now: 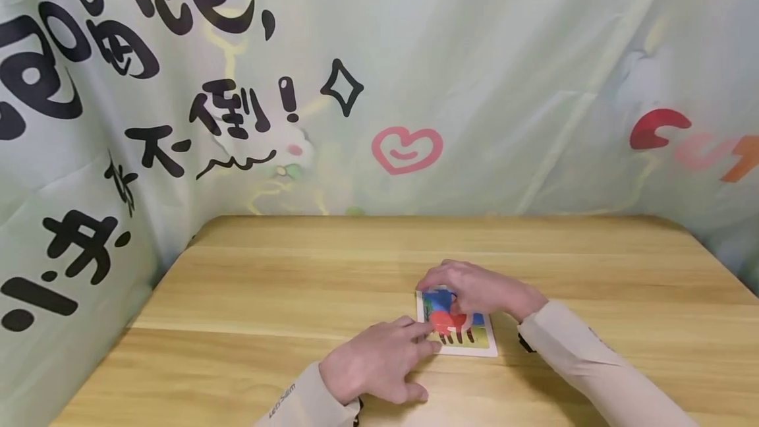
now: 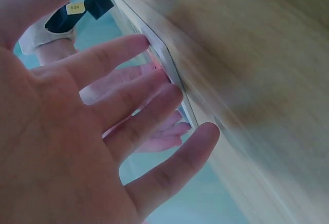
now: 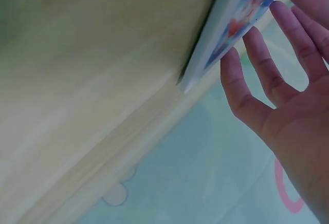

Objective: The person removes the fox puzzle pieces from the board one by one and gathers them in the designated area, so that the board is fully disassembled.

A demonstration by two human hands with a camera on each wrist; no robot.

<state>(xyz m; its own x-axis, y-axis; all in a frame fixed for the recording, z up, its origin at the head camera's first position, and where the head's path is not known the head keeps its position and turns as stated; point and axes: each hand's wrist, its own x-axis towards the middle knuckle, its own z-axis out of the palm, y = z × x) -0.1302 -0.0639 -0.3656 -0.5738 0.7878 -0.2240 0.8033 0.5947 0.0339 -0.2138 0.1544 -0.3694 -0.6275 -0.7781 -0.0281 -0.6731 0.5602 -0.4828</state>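
A small flat picture board (image 1: 479, 340) with a white border lies on the wooden table. Its picture has a red animal with striped legs, blue above and yellow below. My left hand (image 1: 382, 360) reaches in from the left with fingers extended, the fingertips touching the board's left side; in the left wrist view they meet its pale edge (image 2: 163, 49). Over the upper part is my right hand (image 1: 477, 288), its fingertips resting on the picture and near the top left corner. The right wrist view shows those fingers (image 3: 259, 59) spread and slightly bent against the picture face. Part of the picture is hidden beneath this hand.
The wooden table (image 1: 267, 282) extends around the board on all sides. Behind it and at the left hangs a pale printed cloth (image 1: 504, 84) with dark lettering and a pink heart. Each forearm wears a light sleeve, with a dark strap visible at the wrist.
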